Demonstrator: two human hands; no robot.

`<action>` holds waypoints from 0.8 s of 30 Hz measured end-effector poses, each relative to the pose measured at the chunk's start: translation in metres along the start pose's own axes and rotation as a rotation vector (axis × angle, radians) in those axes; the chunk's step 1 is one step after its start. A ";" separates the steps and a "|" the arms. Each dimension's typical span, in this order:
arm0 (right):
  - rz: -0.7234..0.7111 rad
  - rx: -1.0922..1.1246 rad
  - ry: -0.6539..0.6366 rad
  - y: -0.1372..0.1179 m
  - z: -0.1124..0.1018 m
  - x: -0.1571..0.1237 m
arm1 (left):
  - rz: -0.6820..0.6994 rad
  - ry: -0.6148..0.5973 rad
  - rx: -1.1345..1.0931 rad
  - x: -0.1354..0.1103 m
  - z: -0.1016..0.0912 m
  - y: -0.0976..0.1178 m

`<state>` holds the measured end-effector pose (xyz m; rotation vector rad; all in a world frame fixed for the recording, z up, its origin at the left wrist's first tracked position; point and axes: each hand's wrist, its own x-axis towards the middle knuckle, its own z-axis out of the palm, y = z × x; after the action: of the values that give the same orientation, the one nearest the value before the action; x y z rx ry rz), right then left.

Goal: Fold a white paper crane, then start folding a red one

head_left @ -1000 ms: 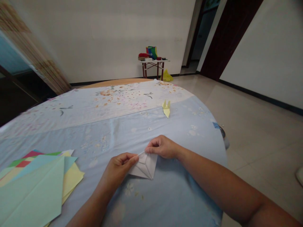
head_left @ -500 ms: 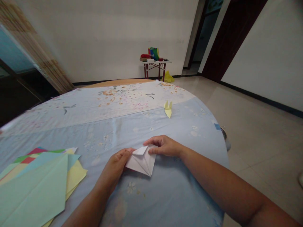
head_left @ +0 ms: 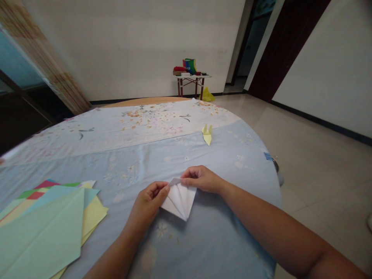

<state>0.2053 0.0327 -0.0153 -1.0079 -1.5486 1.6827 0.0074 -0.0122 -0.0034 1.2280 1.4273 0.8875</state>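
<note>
A folded white sheet of paper (head_left: 180, 201) is held between my two hands above the blue flowered cloth, one corner pointing down toward me. My left hand (head_left: 151, 197) pinches its left edge between thumb and fingers. At the upper right edge, my right hand (head_left: 200, 179) grips the paper with the thumb on top. Creases fan out from the lower corner, and the top corner stands up between the hands. Farther off lies a small folded yellow paper figure (head_left: 207, 135) with two upright points.
On the left of the cloth-covered table (head_left: 122, 228) lies a stack of coloured paper (head_left: 52, 228), pale green on top. By the far wall, a small table (head_left: 193, 76) carries a colourful bag (head_left: 189, 66). A yellow bag (head_left: 207, 95) sits on the floor beside it.
The white paper has shifted slightly right. Its small top flap, earlier folded down toward me, now stands up, and the fanned creases show more openly. Both hands keep hold.
</note>
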 end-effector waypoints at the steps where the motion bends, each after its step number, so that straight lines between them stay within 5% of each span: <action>1: -0.003 -0.017 0.033 0.000 0.000 0.000 | 0.043 0.058 0.041 -0.001 -0.001 0.000; 4: -0.059 -0.091 0.189 -0.001 0.000 0.000 | 0.208 0.325 0.235 -0.005 -0.003 0.003; 6: -0.107 -0.105 0.279 -0.002 0.000 0.000 | 0.310 0.390 0.335 -0.011 0.000 0.006; 10: -0.170 -0.065 0.340 -0.006 0.003 -0.002 | 0.405 0.170 0.387 -0.021 0.011 0.010; 19: -0.281 -0.184 0.238 -0.013 0.020 -0.014 | 0.401 0.191 0.388 -0.020 0.014 0.006; 24: -0.564 -0.438 0.062 -0.026 0.027 -0.024 | 0.288 0.038 0.157 -0.026 0.018 0.018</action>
<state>0.1929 0.0011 0.0140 -0.7139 -1.9753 0.9409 0.0282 -0.0349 0.0160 1.5707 1.3916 1.0109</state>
